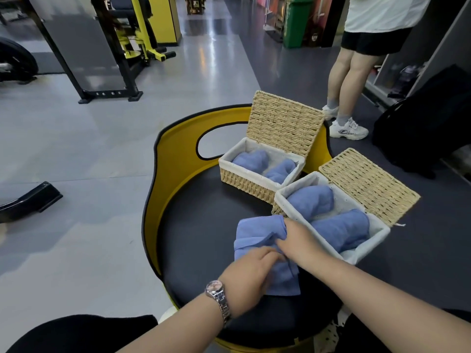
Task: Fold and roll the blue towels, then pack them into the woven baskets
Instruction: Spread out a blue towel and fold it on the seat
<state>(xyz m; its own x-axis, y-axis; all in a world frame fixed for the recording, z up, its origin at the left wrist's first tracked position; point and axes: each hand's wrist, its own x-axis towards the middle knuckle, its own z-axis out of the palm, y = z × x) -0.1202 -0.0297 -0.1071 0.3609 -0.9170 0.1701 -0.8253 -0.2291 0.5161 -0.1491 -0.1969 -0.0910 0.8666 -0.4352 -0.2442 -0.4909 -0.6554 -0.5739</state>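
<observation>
A loose blue towel [257, 238] lies crumpled on the round black seat [204, 225]. My left hand [251, 273], with a watch on its wrist, grips the towel's near part. My right hand [297, 239] pinches a fold of the towel near its right edge. Two woven baskets with white liners stand open at the back right. The far basket [244, 180] holds two rolled blue towels [251, 160]. The near basket [367, 253] also holds two rolled towels [339, 231], right beside my right hand.
The seat has a yellow raised rim [163, 161] with a handle cut-out. A person in white shoes [348, 128] stands behind the baskets. A black bag [428, 123] sits at the right. Gym equipment [132, 47] stands on the grey floor at the back left.
</observation>
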